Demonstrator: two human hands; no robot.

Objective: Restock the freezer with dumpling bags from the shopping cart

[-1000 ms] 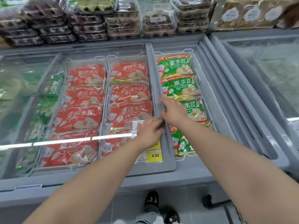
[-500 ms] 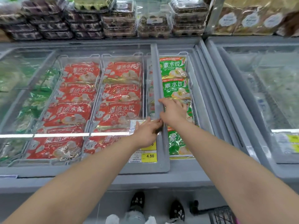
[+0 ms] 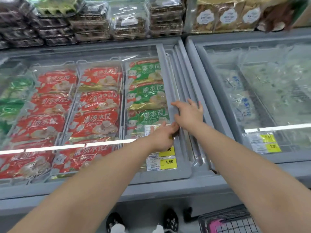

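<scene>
Bears on the lid frame — right grip spread flat, left grip hooked over its edge — apparently to slide the glass across the green dumpling bags.

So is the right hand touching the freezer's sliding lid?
Touching. The head view shows the right hand lying flat on the grey frame of the sliding lid, fingers spread across its rails, with no gap showing.

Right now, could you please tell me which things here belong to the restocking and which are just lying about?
Job: freezer lid, left hand and right hand on it; green bags; red bags; cart.
Lying about: stacked trays; brown packets; price tags; right freezer.
</scene>
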